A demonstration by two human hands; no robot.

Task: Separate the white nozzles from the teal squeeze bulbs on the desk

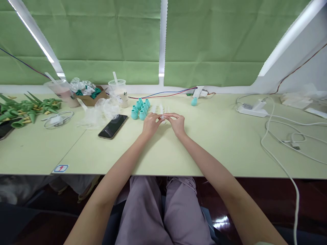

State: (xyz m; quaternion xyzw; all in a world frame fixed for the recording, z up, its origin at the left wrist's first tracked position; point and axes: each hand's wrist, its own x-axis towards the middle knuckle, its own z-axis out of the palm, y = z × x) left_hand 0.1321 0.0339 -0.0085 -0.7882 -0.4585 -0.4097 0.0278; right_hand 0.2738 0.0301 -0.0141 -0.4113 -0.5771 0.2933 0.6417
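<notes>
My left hand (152,123) and my right hand (176,123) meet over the table, fingertips pinched together on a small whitish piece (162,117). Its kind is too small to make out, and the fingers partly cover it. Just beyond my fingers lie several thin, pale, translucent strips (161,108). To the left of my left hand stands a cluster of small turquoise vase-shaped pieces (139,108) with open necks. One more turquoise piece (194,101) sits apart, further back on the right.
A black phone (113,127) lies left of my hands beside crumpled clear plastic (103,110). Two drink cups (119,93) and a cardboard box (92,99) stand behind. Green plant-like pieces (30,110) lie far left. White cables (276,136) and a power strip (252,110) occupy the right.
</notes>
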